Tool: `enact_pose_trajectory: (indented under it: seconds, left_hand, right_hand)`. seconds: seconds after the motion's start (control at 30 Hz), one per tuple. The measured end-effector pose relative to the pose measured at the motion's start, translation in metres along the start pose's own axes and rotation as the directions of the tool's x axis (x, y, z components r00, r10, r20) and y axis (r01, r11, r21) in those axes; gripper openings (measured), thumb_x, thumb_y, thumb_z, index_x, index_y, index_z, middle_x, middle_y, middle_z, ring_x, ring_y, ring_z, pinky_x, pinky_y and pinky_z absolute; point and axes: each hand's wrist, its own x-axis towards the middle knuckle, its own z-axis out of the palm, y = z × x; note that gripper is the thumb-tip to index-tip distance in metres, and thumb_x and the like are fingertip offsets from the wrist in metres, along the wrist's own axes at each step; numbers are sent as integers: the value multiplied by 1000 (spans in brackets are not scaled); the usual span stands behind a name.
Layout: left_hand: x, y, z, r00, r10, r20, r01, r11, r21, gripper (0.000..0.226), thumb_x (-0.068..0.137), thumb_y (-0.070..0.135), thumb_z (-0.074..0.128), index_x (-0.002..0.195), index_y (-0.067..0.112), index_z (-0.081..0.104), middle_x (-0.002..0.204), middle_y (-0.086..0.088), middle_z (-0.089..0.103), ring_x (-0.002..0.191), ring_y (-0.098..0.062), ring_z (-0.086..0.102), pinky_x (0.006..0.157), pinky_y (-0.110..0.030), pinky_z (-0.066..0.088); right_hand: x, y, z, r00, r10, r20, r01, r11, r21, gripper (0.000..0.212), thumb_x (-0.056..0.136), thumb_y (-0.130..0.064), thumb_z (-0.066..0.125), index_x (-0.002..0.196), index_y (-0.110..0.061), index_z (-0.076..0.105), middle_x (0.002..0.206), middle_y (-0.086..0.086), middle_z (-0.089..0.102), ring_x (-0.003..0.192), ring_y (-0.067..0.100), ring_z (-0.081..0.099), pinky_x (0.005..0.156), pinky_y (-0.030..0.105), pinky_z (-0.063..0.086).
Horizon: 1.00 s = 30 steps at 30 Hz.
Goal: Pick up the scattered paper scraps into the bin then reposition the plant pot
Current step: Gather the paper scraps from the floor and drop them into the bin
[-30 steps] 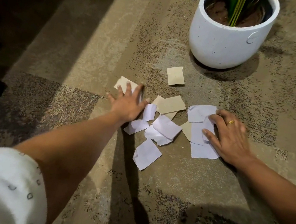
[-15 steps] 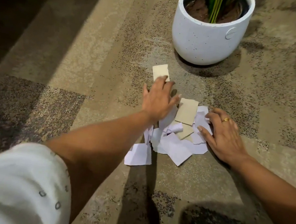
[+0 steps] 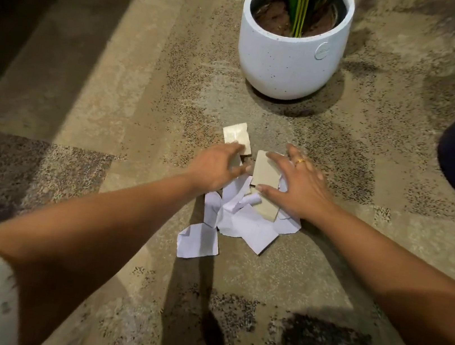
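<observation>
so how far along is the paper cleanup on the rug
Done: most paper scraps are bunched into one pile on the rug. In hand: the left hand presses on the far tan scrap, and the right hand lies across the pile. Left: nothing is lifted or binned, no bin is clearly in view, and the plant pot is untouched.

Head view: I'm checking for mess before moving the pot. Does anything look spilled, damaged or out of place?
Only the paper scraps: torn white and tan pieces lie in a loose heap on the carpet under both hands. The plant pot stands upright, with no soil spilled around it.
</observation>
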Motion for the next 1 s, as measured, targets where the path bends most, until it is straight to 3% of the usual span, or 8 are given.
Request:
enact_pose_trajectory:
  seconds: [0.13, 0.23, 0.33, 0.5, 0.6, 0.77, 0.87, 1.0]
  left_hand:
    - [-7, 0, -6, 997, 77, -19, -77, 997, -8, 57, 84, 38, 61, 135, 16, 46, 142, -8, 46, 131, -25, 41, 107, -39, 36]
    - [-3, 1, -7, 992, 34, 119, -37, 999, 23, 82, 74, 51, 68, 143, 29, 30, 159, -3, 3, 146, -32, 0, 113, -59, 12]
    - [1, 2, 0, 962, -25, 272, -29, 981, 191, 89, 73, 53, 67, 144, 42, 16, 159, -4, -11, 144, -38, -10, 110, -65, 4]
    - [5, 5, 0, 975, -12, 220, -33, 980, 196, 74, 77, 43, 69, 141, 38, 32, 159, -8, 6, 144, -41, 4, 110, -55, 25]
    - [9, 6, -3, 987, 17, 162, -57, 967, 248, 71, 75, 40, 72, 138, 35, 38, 156, -11, 18, 140, -41, 19, 110, -48, 28]
    - [24, 7, -11, 974, -98, 205, 38, 960, 277, 112, 60, 47, 80, 147, 29, 12, 158, -13, -2, 142, -42, 9, 113, -53, 26]
    - [27, 9, -12, 973, -101, 209, 39, 959, 282, 115, 57, 47, 82, 147, 23, 15, 154, -15, 18, 140, -38, 19, 112, -50, 29]
    - [20, 13, -11, 994, -70, 84, 50, 975, 217, 94, 60, 37, 83, 139, 17, 35, 131, -12, 44, 122, -31, 39, 101, -45, 41]
  right_hand:
    - [12, -7, -4, 988, 44, 146, -35, 997, -63, 79, 79, -60, 55, 142, -44, 12, 158, 8, -4, 145, 31, 1, 111, 59, 13]
    - [12, -8, -3, 984, 54, 171, -17, 977, -212, 72, 82, -58, 53, 142, -44, 17, 158, 5, 1, 144, 31, 2, 110, 58, 17]
    - [10, -8, -3, 992, 59, 110, -33, 974, -225, 64, 83, -53, 55, 140, -43, 27, 157, 2, 13, 141, 31, 11, 109, 54, 23]
    - [8, -6, -3, 997, 41, 72, -27, 982, -184, 50, 87, -39, 57, 134, -35, 43, 151, 0, 32, 129, 28, 28, 101, 41, 37]
    - [7, -4, -2, 997, 51, 56, -46, 995, -93, 39, 90, -24, 55, 129, -27, 52, 144, 3, 42, 123, 24, 36, 102, 36, 36]
    - [3, -4, -14, 990, 138, 41, -141, 987, 80, 29, 89, -1, 50, 112, -8, 66, 123, 12, 59, 112, 26, 56, 101, 34, 43]
    - [-1, -2, -21, 983, 184, 9, -184, 975, 121, 27, 88, -1, 51, 107, -8, 68, 118, 12, 64, 109, 27, 58, 99, 35, 44]
    - [-5, -2, -27, 951, 292, -105, -252, 924, 288, 26, 86, 2, 52, 102, -7, 71, 115, 10, 67, 104, 23, 62, 98, 29, 46]
